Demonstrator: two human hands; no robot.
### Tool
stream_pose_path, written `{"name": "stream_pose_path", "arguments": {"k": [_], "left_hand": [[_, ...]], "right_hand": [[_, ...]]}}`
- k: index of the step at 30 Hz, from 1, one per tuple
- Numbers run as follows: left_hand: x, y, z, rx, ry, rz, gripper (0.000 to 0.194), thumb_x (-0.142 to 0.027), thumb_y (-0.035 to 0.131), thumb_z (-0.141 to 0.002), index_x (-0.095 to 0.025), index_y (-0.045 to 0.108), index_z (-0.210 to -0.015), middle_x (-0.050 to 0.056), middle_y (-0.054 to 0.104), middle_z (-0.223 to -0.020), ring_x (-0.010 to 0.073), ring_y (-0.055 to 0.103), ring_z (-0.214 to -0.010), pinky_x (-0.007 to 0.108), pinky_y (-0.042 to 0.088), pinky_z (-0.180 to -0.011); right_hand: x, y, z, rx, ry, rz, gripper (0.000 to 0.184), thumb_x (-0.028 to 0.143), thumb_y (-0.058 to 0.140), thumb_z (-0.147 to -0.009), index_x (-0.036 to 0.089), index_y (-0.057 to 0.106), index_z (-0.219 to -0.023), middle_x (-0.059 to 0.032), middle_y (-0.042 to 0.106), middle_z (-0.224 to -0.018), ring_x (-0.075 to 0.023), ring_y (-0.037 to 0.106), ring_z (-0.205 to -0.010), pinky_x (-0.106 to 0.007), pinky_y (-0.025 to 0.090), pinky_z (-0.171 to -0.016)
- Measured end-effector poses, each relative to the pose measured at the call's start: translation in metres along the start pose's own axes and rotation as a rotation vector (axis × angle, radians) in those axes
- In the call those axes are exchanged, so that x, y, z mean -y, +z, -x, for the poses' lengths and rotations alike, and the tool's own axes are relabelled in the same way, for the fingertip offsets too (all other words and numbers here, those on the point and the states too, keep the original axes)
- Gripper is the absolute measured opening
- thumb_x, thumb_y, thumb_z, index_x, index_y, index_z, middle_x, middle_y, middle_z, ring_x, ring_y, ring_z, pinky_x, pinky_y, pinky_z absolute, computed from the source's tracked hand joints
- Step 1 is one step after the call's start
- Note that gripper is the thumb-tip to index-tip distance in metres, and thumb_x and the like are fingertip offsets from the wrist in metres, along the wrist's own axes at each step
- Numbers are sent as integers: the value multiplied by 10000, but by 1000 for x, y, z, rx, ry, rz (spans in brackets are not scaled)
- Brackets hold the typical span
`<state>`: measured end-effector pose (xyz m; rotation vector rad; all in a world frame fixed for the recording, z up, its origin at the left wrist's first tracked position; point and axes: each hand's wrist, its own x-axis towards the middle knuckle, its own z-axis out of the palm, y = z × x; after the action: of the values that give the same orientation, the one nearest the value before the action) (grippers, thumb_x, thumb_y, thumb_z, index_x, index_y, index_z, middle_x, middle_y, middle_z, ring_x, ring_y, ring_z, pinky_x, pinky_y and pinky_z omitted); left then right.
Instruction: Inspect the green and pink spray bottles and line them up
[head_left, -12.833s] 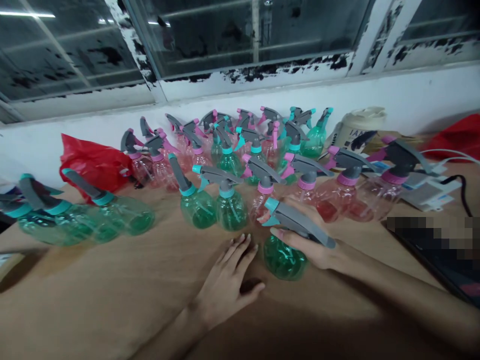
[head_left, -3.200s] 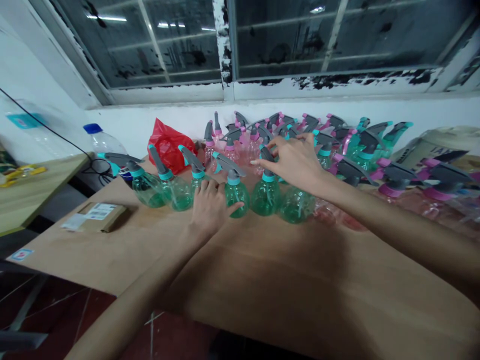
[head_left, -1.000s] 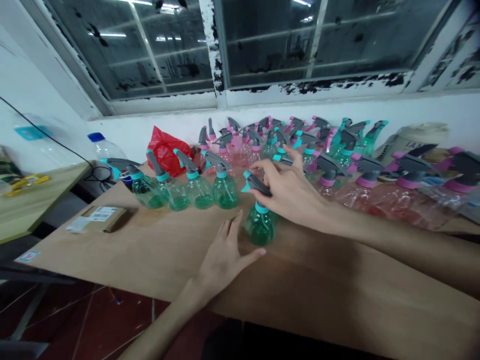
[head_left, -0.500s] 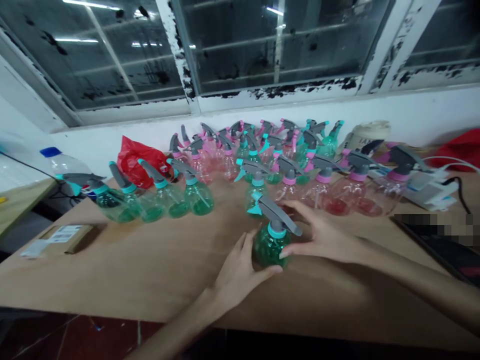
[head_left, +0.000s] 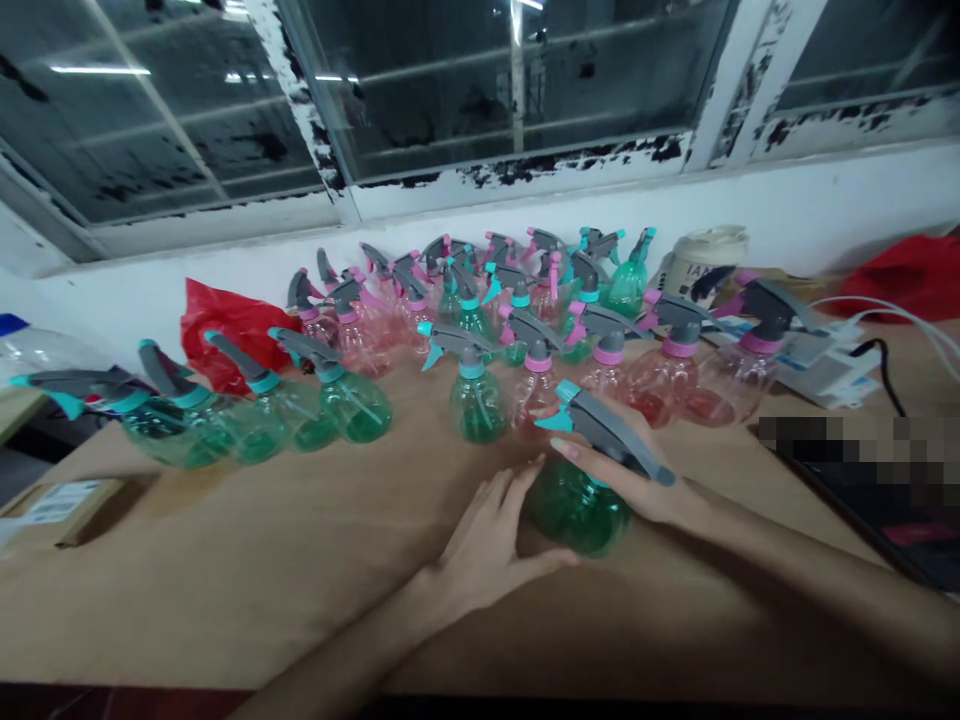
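Observation:
A green spray bottle (head_left: pixel 581 515) with a grey and turquoise trigger head stands slightly tilted near the middle of the table. My right hand (head_left: pixel 654 505) is closed around its neck, just below the trigger head, with the thumb across the front. On the bottle's left side, my left hand (head_left: pixel 480 550) is open, its fingers and thumb spread about the lower body. Whether the left fingertips touch the bottle I cannot tell. Right behind stand a green spray bottle (head_left: pixel 478 410) and a pink one (head_left: pixel 525 400).
More green spray bottles (head_left: pixel 356 408) line up at the left; pink ones (head_left: pixel 709 405) stand at the right. Several others crowd near the wall. A red plastic bag (head_left: pixel 225 335), a cardboard box (head_left: pixel 82 515), a white tub (head_left: pixel 705 260) and a dark flat device (head_left: pixel 870 500) lie around.
My right hand has moved from the bottle's side up to its neck. The held bottle now sits further right and leans. The view has shifted right.

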<state>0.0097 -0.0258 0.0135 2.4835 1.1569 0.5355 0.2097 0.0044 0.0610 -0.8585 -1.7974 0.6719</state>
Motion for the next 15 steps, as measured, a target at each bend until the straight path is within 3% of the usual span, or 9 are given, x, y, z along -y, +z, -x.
{"name": "stream_pose_path", "arguments": {"k": [3, 7, 11, 15], "left_hand": [[22, -7, 5, 10, 21, -139, 714, -527, 578, -862, -175, 310, -1423, 154, 461, -1406, 300, 423, -1302, 510, 369, -1035], [43, -14, 10, -98, 7, -291, 478, -438, 517, -910, -148, 495, -1289, 144, 539, -1340, 276, 459, -1280, 473, 389, -1031], [50, -12, 13, -144, -26, -361, 388, -399, 512, -914, -162, 564, -1217, 129, 554, -1329, 276, 482, -1262, 466, 415, -1018], [51, -9, 13, -138, -14, -375, 343, -339, 516, -915, -191, 576, -1218, 104, 534, -1356, 270, 459, -1285, 458, 417, -1026]], "right_hand": [[-5, -3, -7, 0, -45, 67, 70, 273, 596, -841, 247, 590, -905, 2, 605, -814, -177, 591, -762, -337, 465, -668], [-7, -3, -15, -2, -59, 109, 75, 289, 596, -843, 252, 544, -804, 15, 560, -743, -164, 560, -689, -332, 441, -613], [-8, -2, -19, 7, -76, 94, 172, 283, 611, -840, 247, 485, -728, 38, 511, -680, -137, 518, -607, -310, 419, -571], [-8, -4, -21, 60, -70, 77, 101, 269, 577, -860, 243, 519, -782, 30, 537, -700, -135, 525, -615, -297, 416, -556]]}}
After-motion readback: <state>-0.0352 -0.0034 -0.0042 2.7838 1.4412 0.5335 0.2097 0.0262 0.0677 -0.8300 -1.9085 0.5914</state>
